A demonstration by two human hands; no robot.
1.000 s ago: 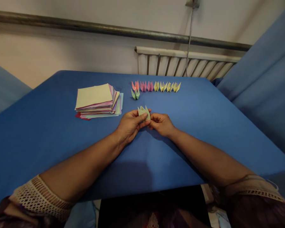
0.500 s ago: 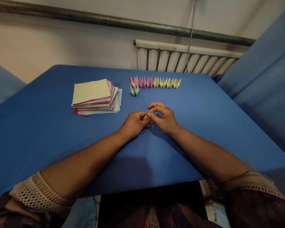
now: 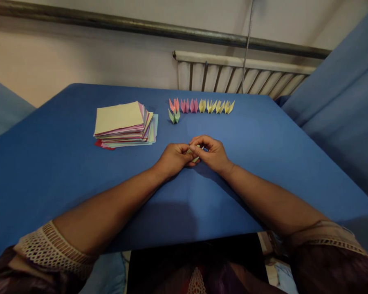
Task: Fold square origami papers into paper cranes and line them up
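My left hand (image 3: pixel 173 157) and my right hand (image 3: pixel 213 154) meet at the middle of the blue table (image 3: pixel 263 163), fingers pinched together on a small folded pale green paper piece (image 3: pixel 195 152). Only a sliver of it shows between my fingertips. Beyond my hands stands a single green folded piece (image 3: pixel 173 116), and behind that a row of folded pieces (image 3: pixel 201 106), orange and pink on the left, yellow on the right. A stack of coloured paper sheets (image 3: pixel 124 123) lies left of the row, a pale yellow sheet on top.
A white radiator (image 3: pixel 239 77) and a grey pipe (image 3: pixel 141 29) run along the wall behind the table. Blue padded surfaces rise at the right (image 3: pixel 340 94) and far left. A dark patterned cloth (image 3: pixel 199 269) lies below the table's near edge.
A second ago my left hand held the green piece upright with its points showing. Both hands have since closed over it and pressed it low near the table, hiding most of it.
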